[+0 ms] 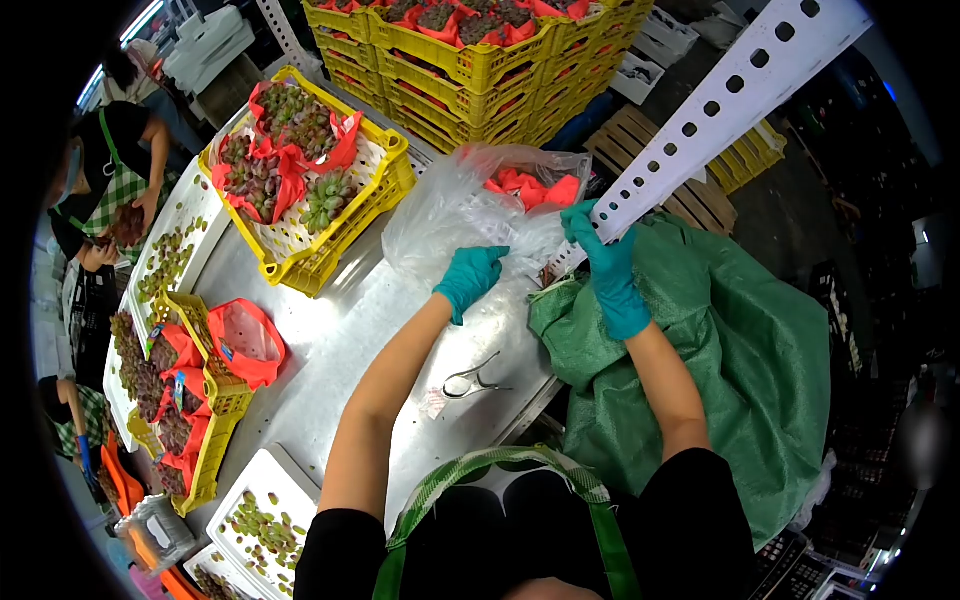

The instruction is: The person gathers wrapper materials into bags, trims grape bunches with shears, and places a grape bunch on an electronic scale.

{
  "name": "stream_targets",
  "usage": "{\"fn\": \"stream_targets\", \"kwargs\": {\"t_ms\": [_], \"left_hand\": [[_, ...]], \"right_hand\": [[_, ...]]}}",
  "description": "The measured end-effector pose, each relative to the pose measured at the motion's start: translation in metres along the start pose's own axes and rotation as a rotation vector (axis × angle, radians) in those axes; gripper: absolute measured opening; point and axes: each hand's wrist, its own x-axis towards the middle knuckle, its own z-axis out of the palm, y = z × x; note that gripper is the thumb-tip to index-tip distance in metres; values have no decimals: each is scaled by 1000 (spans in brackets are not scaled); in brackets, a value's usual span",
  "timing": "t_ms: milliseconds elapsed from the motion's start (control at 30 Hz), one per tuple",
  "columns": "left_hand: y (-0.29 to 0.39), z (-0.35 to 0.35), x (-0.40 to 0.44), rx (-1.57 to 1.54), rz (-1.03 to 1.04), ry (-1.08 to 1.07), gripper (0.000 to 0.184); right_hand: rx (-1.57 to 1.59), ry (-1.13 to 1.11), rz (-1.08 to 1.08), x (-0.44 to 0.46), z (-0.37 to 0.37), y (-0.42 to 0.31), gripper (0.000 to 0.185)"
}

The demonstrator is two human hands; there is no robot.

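Note:
A clear plastic bag (440,220) lies crumpled at the table's far right edge, with bright red bags (535,188) showing at its open end. My left hand (470,280), in a teal glove, is closed at the near side of the plastic, fingers bent against it. My right hand (610,275), gloved likewise, has its fingers bent at the bag's right edge, beside a white perforated post (690,130). A green woven sack (700,350) hangs below my right hand. Metal snips (474,380) rest on the table (350,350) between my forearms.
A yellow crate (385,195) holds grapes in red bags. Another yellow crate (230,395) of grapes stands at left, near an open red bag (247,343). White trays (255,480) contain loose grapes. Stacked yellow crates (480,80) rise behind. A co-worker (125,165) handles grapes at far left.

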Motion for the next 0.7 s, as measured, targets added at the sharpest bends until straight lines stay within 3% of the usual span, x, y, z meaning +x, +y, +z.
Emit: {"fn": "stream_targets", "kwargs": {"t_ms": [233,700], "left_hand": [[5,-17,9,53,-5,-92,29],[-1,-31,27,245,88,-108,28]], "right_hand": [[8,-172,-60,-3,-1,-15,38],[7,-166,144,-8,-8,-2,45]]}}
